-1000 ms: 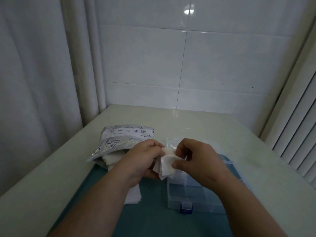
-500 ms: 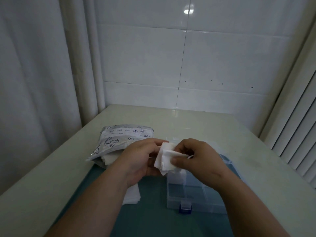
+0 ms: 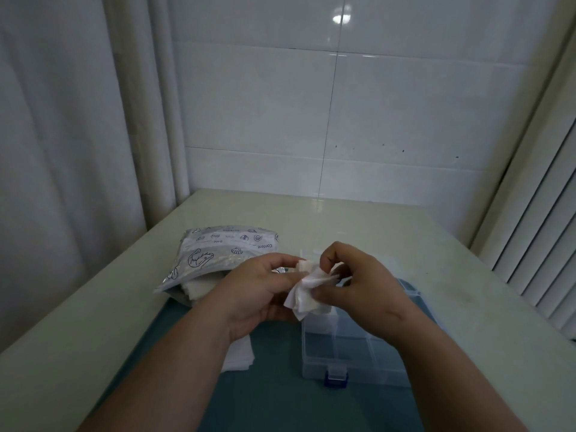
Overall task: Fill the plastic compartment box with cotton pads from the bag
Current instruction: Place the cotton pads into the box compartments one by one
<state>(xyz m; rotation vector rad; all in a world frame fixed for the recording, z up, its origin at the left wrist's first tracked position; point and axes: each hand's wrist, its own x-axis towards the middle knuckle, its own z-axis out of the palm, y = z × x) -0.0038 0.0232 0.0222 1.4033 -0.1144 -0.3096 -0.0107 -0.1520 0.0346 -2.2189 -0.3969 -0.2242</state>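
Together, left hand (image 3: 258, 291) and right hand (image 3: 367, 294) pinch cotton pads (image 3: 304, 291) above the compartment box (image 3: 343, 353); the open bag (image 3: 224, 251) alongside holds more.

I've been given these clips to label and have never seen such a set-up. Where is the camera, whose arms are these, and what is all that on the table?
There is no machine here. A person works with two bare hands, and one wide-angle camera worn on the head looks forward and down, so the arms enter from the bottom edge. Every picture comes from that one camera.

The left hand and right hand together pinch a few white cotton pads above the clear plastic compartment box, which has a blue latch on its near side. The box sits on a teal mat on a pale table.

Left of the box lies the printed bag, with more pads showing at its mouth. A small pile of loose pads lies on the mat.
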